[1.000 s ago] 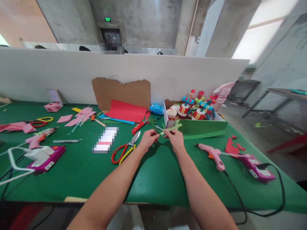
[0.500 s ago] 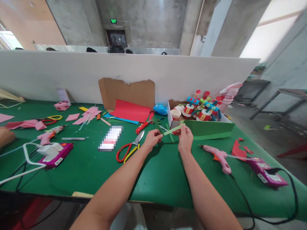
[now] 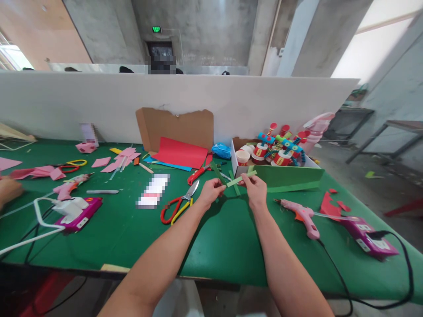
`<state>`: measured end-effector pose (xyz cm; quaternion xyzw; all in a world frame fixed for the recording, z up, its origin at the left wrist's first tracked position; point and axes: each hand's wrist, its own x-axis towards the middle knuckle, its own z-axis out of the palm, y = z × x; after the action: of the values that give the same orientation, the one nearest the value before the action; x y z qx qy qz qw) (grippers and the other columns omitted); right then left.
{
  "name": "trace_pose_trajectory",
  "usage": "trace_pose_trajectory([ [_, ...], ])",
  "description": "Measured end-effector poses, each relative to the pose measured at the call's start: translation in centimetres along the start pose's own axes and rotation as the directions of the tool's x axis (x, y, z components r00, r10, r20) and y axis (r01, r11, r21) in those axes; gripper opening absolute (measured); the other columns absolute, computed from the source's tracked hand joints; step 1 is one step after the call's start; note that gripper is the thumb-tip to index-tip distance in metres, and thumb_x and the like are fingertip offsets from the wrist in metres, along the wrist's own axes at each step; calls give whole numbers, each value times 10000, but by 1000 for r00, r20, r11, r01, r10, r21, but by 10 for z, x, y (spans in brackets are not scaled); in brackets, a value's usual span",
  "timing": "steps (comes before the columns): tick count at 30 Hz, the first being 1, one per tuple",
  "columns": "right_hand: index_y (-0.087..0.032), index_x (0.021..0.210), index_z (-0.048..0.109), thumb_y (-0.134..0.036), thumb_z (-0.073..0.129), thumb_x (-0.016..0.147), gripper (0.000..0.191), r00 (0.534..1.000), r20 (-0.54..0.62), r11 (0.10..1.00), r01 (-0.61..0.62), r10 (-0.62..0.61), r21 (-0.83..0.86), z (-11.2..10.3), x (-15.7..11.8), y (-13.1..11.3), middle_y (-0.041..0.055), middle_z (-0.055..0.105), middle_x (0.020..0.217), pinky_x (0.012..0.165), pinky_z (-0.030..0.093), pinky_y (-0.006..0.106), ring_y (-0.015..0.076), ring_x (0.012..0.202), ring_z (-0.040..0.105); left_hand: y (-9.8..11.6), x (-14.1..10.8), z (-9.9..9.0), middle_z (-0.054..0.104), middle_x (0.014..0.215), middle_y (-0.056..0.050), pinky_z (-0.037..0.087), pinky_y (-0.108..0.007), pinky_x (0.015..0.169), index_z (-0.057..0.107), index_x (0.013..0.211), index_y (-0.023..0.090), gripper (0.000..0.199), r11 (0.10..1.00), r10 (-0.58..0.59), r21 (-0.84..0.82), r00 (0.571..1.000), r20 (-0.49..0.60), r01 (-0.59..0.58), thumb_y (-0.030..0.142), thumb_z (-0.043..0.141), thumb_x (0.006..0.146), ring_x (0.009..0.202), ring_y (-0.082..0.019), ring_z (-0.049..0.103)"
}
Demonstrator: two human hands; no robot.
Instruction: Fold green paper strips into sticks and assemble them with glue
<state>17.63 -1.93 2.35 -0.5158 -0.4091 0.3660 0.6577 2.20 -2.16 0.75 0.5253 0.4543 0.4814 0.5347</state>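
Note:
My left hand (image 3: 211,193) pinches a pair of green paper strips where they meet at an angle. The light green paper strip (image 3: 234,181) stretches across to my right hand (image 3: 257,190), whose thumb and fingers close on it, with its free end sticking out beyond them. A darker green paper strip (image 3: 217,171) rises from my left fingertips, away from me. Both hands are held over the green table, and whether the strips are joined is hidden by my fingers. Red-and-yellow-handled scissors (image 3: 178,207) lie beside my left forearm. More green strips (image 3: 235,189) lie behind and between my hands.
Right of my arms lie a pink glue gun (image 3: 299,215) and a purple power strip (image 3: 366,237) with a black cord. Behind stands a white box (image 3: 234,164) of paper-cup figures. Red paper (image 3: 180,152) lies farther back. Another person's hand (image 3: 9,190) is at far left.
My right hand has moved its grip inward along the light green strip, so the strip's end now pokes out past the fingers. My left hand has barely moved.

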Motion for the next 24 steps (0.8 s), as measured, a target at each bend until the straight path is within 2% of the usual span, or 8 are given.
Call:
trace_pose_trajectory([
  [4, -149, 657, 674, -510, 711, 642, 363, 980, -154, 990, 134, -126, 37, -4, 3, 0, -2, 613, 529, 567, 470, 271, 130, 520, 546, -2, 1, 0, 501, 458, 64, 381, -207, 454, 480, 579, 173, 225, 1000, 5, 8, 1000, 10, -5, 256, 681, 639, 424, -77, 466],
  [7, -139, 792, 718, -502, 685, 676, 383, 951, -256, 980, 192, -172, 57, -3, 3, 0, 9, 639, 591, 571, 465, 270, 131, 554, 557, -2, 1, 2, 509, 459, 60, 371, -204, 450, 484, 579, 172, 216, 1000, 0, 12, 1000, 14, 0, 236, 680, 645, 418, -73, 460],
  [11, -135, 831, 722, -507, 675, 688, 401, 936, -306, 970, 219, -177, 107, -4, 5, 0, 34, 676, 695, 573, 466, 277, 124, 573, 554, -2, 0, 4, 512, 467, 57, 378, -211, 457, 501, 597, 168, 191, 1000, -15, 12, 1000, 26, 15, 211, 681, 643, 418, -76, 459],
  [14, -141, 824, 700, -553, 687, 662, 442, 929, -347, 959, 207, -131, 193, -6, 8, 1, 40, 677, 715, 598, 487, 288, 121, 573, 558, -2, 0, 3, 504, 475, 54, 378, -214, 460, 496, 591, 168, 190, 1000, -16, -6, 1000, -3, 16, 211, 674, 642, 423, -78, 462],
  [16, -149, 796, 679, -622, 646, 677, 489, 955, -288, 958, 145, -70, 248, -7, 10, 2, 42, 669, 691, 606, 500, 293, 128, 571, 576, -2, 0, 1, 509, 486, 47, 380, -214, 471, 496, 596, 166, 193, 999, -11, -50, 999, -34, 9, 228, 670, 648, 435, -78, 470],
  [19, -158, 754, 659, -732, 502, 733, 595, 996, -15, 953, -85, 93, 291, -1, 5, 2, 64, 661, 635, 552, 505, 304, 152, 533, 596, -2, -1, 0, 523, 505, 38, 392, -218, 496, 504, 620, 164, 207, 991, -9, -135, 999, -45, 3, 266, 682, 641, 457, -80, 485],
  [22, -159, 711, 656, -736, 521, 723, 592, 941, 233, 928, -298, 246, 223, 10, -6, 2, 71, 659, 604, 521, 510, 307, 149, 482, 572, -1, -2, 0, 531, 510, 38, 389, -222, 495, 514, 630, 163, 256, 987, -10, -161, 1000, -15, 7, 317, 716, 601, 458, -84, 489],
  [24, -158, 712, 671, -647, 677, 644, 494, 909, 313, 936, -327, 275, 128, 17, -13, 3, 33, 647, 588, 531, 503, 279, 126, 481, 558, 0, -3, 1, 535, 501, 39, 376, -223, 484, 510, 616, 165, 295, 989, -8, -149, 1000, -2, 8, 353, 733, 573, 451, -86, 485],
])
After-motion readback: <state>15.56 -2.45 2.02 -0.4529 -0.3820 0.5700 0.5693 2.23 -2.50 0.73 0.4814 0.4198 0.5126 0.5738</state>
